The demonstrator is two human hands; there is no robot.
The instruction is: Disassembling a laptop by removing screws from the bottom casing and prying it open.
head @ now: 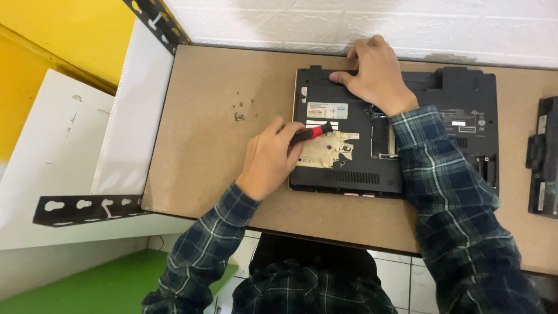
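On the brown fibreboard table (pixel 203 116) lay an upturned black laptop (pixel 407 134), long axis left to right. The left hand (pixel 268 158), fingers curled tight, held a red-and-black screwdriver (pixel 311 134) pointing right onto its matte plastic base. The right hand (pixel 375 72) pressed flat on the far edge. Tiny screws (pixel 239 110) lay left.

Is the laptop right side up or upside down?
Upside down. The laptop lies shut on the table with its underside facing up: stickers, vent slots and an open bay show, and no screen or keys.
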